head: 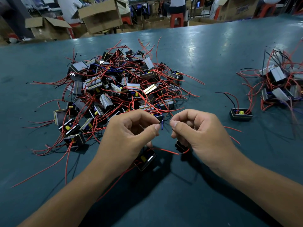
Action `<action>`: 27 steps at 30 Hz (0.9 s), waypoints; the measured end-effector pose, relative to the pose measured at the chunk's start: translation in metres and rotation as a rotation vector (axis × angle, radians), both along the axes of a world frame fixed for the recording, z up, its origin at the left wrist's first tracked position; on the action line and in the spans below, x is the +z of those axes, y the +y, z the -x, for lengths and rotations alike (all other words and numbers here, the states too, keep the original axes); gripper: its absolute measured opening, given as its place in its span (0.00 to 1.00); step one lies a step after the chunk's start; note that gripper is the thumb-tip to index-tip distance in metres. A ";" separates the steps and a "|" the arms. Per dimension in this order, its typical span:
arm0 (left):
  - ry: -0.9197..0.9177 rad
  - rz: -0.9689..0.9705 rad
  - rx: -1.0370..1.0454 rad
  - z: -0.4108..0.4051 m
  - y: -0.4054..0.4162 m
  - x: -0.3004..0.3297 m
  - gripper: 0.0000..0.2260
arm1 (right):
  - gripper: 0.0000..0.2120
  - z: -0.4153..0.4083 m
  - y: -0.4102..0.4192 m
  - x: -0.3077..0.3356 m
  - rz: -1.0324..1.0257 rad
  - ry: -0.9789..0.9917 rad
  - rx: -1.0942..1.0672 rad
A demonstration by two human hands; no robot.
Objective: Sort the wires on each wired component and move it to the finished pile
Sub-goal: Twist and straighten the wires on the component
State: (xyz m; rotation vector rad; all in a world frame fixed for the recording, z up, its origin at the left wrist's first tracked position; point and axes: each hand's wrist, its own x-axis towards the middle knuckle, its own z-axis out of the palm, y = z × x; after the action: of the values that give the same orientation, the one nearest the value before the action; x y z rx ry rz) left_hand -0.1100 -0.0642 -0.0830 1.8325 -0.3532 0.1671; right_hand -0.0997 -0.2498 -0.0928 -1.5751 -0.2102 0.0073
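Observation:
My left hand [129,133] and my right hand [196,130] are raised close together above the green table [213,51]. Each pinches thin wire ends between thumb and forefinger; a short blue wire [162,125] shows between them. Below my left hand hangs a black wired component [145,159] with a yellow part. A second small black block [180,146] sits under my right hand, and a red wire [170,151] runs between the two. A big tangled pile of wired components [118,89] lies behind my hands. A smaller pile [277,84] lies at the far right.
One single component [241,114] with black and red wires stands on the table between my hands and the right pile. Cardboard boxes [100,15], red stools and seated people are beyond the table's far edge.

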 end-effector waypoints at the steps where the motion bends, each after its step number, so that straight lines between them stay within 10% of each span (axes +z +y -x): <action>1: 0.001 0.010 0.001 0.000 0.000 0.000 0.01 | 0.06 0.000 0.000 0.000 -0.014 0.007 -0.007; 27: -0.021 -0.002 -0.027 0.000 -0.004 -0.004 0.03 | 0.05 0.002 0.003 0.001 -0.012 -0.031 0.057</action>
State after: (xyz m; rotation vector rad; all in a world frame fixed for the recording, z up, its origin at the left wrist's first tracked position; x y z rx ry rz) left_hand -0.1096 -0.0680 -0.0870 1.8287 -0.3925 0.1671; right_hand -0.1014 -0.2467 -0.0922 -1.5578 -0.2794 0.0258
